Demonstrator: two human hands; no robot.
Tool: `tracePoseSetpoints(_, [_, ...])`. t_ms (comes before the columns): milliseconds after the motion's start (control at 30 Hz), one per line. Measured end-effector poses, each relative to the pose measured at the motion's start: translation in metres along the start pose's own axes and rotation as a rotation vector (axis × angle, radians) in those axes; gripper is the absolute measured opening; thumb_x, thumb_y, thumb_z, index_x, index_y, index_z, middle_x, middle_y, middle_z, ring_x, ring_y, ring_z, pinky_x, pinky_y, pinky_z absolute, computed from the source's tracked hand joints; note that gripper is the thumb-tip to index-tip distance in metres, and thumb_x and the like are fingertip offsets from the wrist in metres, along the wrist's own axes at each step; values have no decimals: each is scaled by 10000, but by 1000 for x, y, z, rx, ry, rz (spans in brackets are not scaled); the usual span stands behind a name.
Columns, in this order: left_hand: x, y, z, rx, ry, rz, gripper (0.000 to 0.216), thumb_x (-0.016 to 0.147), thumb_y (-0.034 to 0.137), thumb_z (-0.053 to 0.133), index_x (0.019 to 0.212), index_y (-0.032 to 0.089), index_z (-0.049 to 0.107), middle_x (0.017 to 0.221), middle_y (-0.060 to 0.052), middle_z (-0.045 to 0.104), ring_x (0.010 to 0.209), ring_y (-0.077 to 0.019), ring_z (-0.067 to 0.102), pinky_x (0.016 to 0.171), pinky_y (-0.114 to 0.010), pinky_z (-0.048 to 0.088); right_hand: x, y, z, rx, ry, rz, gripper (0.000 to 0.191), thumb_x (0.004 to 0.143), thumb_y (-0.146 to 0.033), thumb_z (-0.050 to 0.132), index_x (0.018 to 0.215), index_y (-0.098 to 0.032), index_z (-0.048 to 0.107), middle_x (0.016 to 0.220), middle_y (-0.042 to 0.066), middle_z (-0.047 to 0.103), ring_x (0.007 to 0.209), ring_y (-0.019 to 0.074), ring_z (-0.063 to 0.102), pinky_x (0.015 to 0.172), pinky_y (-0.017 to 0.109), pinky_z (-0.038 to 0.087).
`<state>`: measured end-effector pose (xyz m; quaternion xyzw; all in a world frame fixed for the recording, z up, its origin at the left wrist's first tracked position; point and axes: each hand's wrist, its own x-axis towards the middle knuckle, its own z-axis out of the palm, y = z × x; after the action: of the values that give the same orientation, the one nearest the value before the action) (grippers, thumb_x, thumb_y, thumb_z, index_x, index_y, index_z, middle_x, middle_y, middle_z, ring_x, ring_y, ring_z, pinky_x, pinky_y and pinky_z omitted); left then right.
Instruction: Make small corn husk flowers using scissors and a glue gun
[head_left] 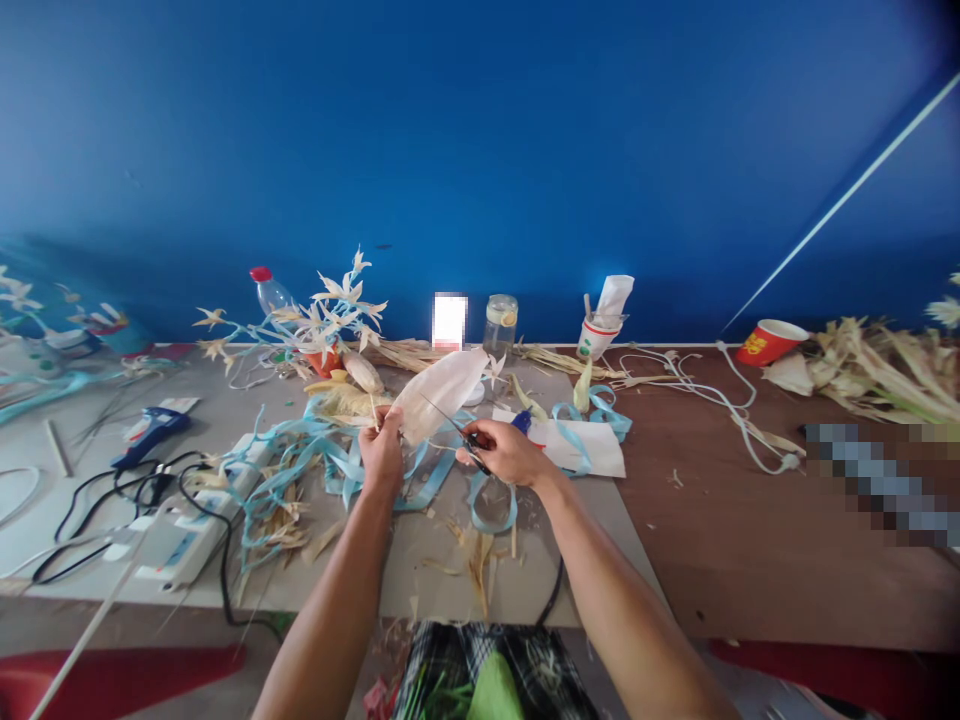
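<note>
Pinched in my left hand [382,452] is a broad, pale dried corn husk [442,392], held up by its lower left end. My right hand [501,450] grips a pair of dark-handled scissors [472,440]; their blades point up and left, across or right beside the husk, and I cannot tell if they touch it. Light blue ribbon [431,490] lies in loops under both hands. Left of my left hand, a bunch of husk flowers on blue stems [330,320] stands in an orange pot [324,362]. Husk scraps [478,565] are scattered below my hands.
A blue glue gun [154,435] and a white power strip [199,530] with black cords lie at left. Along the wall stand a glass jar [501,325] and a paper cup with tools [598,338]. A red cup [772,342], white cables [675,368] and a husk pile [885,375] are at right.
</note>
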<state>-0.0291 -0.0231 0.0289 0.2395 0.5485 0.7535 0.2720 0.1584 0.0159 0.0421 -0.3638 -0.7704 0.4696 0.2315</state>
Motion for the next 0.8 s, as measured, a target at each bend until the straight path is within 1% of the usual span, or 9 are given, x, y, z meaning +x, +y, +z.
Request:
tracePoseSetpoints(133, [-1,2,0,-35,9,-22,293,631,349,673,585,182,437,473,98,256,400,-39,207,405,-198,218,1,2,-1,26,12,10,371,707,-453,657,939,-163,650,710,-7,572,637,114,478,569,223,360])
tracePoseSetpoints(200, [0,2,0,-40,7,-19,289,627,348,677,591,181,445,475,99,261,399,-37,208,408,-197,224,1,2,-1,45,15,14,380,705,-450,661,949,-159,648,717,-4,579,640,114,480,577,226,367])
tracePoseSetpoints(367, [0,0,0,-21,10,-10,278,623,344,675,591,177,455,482,94,295,417,-41,241,418,-196,234,1,4,-1,67,19,10,382,700,-459,668,937,-160,650,706,-8,571,640,112,468,578,225,363])
tracePoseSetpoints(533, [1,0,-1,-25,-4,-3,265,614,352,673,599,175,476,499,83,349,446,-53,313,454,-200,288,1,2,-2,65,-2,18,381,698,-470,668,917,-159,653,648,-30,530,598,100,431,554,219,341])
tracePoseSetpoints(667, [2,-1,-1,-21,-14,14,263,616,354,672,600,176,480,500,82,359,450,-55,320,458,-202,291,1,1,-3,64,-16,8,375,702,-476,666,903,-159,654,662,-25,546,603,100,435,557,217,336])
tracePoseSetpoints(800, [3,-2,-1,-36,-24,22,262,615,350,674,593,176,479,503,76,381,455,-58,345,467,-204,307,2,2,-2,46,-25,-4,361,719,-478,652,900,-165,657,640,-36,510,581,92,409,564,217,336])
